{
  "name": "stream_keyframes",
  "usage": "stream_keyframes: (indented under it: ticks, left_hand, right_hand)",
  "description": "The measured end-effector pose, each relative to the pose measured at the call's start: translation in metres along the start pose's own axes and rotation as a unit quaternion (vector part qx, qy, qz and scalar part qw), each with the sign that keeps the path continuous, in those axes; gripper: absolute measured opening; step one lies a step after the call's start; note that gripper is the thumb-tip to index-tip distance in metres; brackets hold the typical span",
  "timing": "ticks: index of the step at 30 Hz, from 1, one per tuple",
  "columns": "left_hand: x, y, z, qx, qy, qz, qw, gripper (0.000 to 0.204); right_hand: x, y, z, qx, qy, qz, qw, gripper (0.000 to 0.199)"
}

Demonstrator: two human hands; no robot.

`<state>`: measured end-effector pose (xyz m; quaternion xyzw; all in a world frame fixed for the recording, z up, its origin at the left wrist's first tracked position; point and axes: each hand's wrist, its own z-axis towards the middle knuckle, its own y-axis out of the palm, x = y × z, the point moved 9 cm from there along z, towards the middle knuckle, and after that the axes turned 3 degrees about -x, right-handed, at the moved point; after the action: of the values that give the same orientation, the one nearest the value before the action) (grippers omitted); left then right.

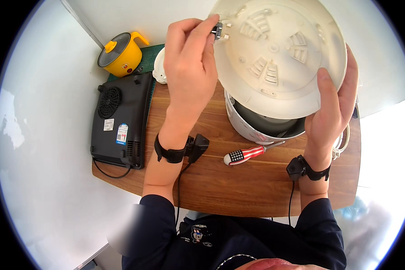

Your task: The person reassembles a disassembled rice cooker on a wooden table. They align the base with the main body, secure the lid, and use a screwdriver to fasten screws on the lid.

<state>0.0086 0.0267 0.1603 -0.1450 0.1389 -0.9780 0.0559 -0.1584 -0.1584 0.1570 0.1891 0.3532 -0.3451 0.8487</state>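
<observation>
While the left grip [191,56] pinches a small dark fitting [218,31] at one edge, the right grip [332,96] is clamped on the opposite edge of a round, cream-white disc [281,60]. From where I stand, its face shows slatted vents grouped round a small central ring. It's held over an open white pot [244,125]; a red-striped screwdriver [245,155] lies nearby on the wooden table [256,191].

Disc [274,74] seemingly above pot [245,128]

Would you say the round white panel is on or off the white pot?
Off: the right hand holds the panel up, and the pot shows its dark inside.
</observation>
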Motion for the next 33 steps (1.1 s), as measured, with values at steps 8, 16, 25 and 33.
stream_keyframes:
  ticks: [8, 16, 25, 33]
  left_hand:
    - [-0.017, -0.011, 0.002, 0.031, -0.076, -0.091, 0.992, 0.035]
    - [-0.028, 0.029, -0.005, -0.052, -0.248, -0.522, 0.815, 0.065]
    - [-0.033, 0.011, -0.006, -0.029, -0.197, -0.388, 0.9, 0.03]
    - [-0.027, -0.01, 0.002, 0.046, -0.081, -0.248, 0.964, 0.031]
  right_hand:
    - [-0.001, 0.002, -0.002, -0.006, -0.016, 0.013, 1.0, 0.054]
    - [0.002, 0.0, -0.001, -0.001, 0.013, 0.05, 0.999, 0.055]
    - [0.004, -0.002, 0.0, 0.0, 0.019, 0.06, 0.998, 0.054]
    - [-0.002, -0.002, -0.001, -0.018, -0.05, 0.005, 0.999, 0.052]
